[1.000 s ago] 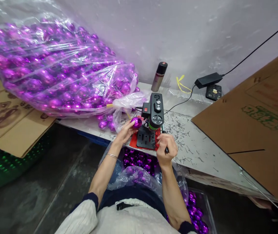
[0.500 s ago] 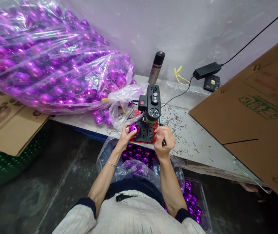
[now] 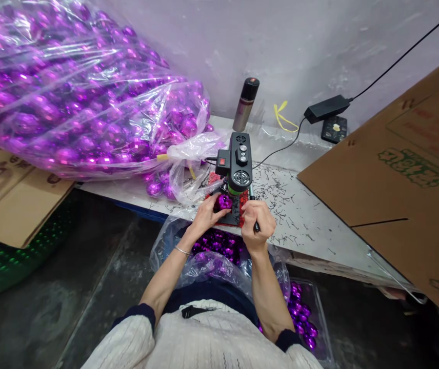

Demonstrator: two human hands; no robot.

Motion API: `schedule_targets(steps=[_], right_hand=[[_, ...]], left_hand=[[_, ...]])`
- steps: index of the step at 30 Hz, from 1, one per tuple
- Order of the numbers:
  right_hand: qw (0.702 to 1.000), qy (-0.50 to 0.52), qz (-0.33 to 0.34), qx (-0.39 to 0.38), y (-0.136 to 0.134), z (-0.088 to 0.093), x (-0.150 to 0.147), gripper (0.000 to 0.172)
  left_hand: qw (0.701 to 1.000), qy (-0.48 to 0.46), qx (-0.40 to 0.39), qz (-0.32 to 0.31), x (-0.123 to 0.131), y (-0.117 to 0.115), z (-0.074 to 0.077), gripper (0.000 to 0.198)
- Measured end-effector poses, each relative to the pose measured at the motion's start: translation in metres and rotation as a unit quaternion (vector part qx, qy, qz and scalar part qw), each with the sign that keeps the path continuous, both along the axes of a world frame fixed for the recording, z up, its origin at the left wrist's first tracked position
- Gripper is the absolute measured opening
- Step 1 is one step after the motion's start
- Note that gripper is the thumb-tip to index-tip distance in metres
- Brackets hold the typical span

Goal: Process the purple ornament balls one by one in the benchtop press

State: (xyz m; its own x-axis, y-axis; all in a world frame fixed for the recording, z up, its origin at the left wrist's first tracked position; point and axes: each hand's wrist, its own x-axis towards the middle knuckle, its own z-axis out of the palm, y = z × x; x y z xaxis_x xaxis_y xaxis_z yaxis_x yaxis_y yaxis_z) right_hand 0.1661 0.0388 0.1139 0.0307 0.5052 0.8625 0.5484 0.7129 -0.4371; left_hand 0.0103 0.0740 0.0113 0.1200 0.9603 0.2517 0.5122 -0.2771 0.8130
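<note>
A shiny purple ball [image 3: 225, 202], faceted like a disco ball, is pinched between the thumb and fingers of my left hand [image 3: 207, 214]. It sits over the black base plate [image 3: 227, 219] of a small bench drill press [image 3: 240, 160], just in front of the black drill head. My right hand [image 3: 258, 223] is wrapped round the lever handle [image 3: 257, 226] on the press's right side. The head hides where the drill bit meets the ball. Red material [image 3: 244, 200] lies under and around the base.
A large clear bag of purple balls [image 3: 88, 102] leans on the left. An opened bag of balls [image 3: 219, 245] sits at my lap, and a clear bin [image 3: 321, 318] holds more. A spray can [image 3: 246, 104], power adapter [image 3: 326, 108] and cardboard box [image 3: 404, 169] stand behind and right.
My left hand has carried the purple ball rightward from the plate's left edge to beneath the drill head. My right hand keeps its grip on the lever, nearly unmoved.
</note>
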Motion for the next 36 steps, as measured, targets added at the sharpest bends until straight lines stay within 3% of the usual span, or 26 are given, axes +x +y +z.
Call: schedule_targets(steps=[5, 10, 16, 22, 32, 36], right_hand=[[1.000, 0.004, 0.004, -0.001, 0.000, 0.001, 0.000, 0.025], [1.000, 0.010, 0.010, 0.002, 0.000, 0.001, 0.000, 0.025], [1.000, -0.002, 0.004, 0.001, -0.001, 0.002, 0.000, 0.024], [1.000, 0.005, -0.007, 0.000, -0.002, -0.001, -0.001, 0.025], [0.999, 0.035, 0.008, 0.005, -0.001, -0.050, 0.000, 0.024], [0.999, 0.046, 0.003, 0.019, 0.002, -0.058, -0.001, 0.028]], left_hand=[[0.997, 0.059, 0.025, -0.034, -0.004, -0.002, 0.005, 0.060], [0.995, 0.093, 0.033, 0.011, 0.006, 0.004, -0.001, 0.058], [0.996, 0.034, 0.078, 0.022, 0.023, 0.012, -0.019, 0.063], [0.995, 0.006, 0.095, -0.001, 0.018, 0.010, -0.022, 0.060], [0.995, -0.011, 0.095, -0.010, 0.016, 0.009, -0.022, 0.062], [0.995, -0.013, 0.100, -0.010, 0.016, 0.009, -0.023, 0.060]])
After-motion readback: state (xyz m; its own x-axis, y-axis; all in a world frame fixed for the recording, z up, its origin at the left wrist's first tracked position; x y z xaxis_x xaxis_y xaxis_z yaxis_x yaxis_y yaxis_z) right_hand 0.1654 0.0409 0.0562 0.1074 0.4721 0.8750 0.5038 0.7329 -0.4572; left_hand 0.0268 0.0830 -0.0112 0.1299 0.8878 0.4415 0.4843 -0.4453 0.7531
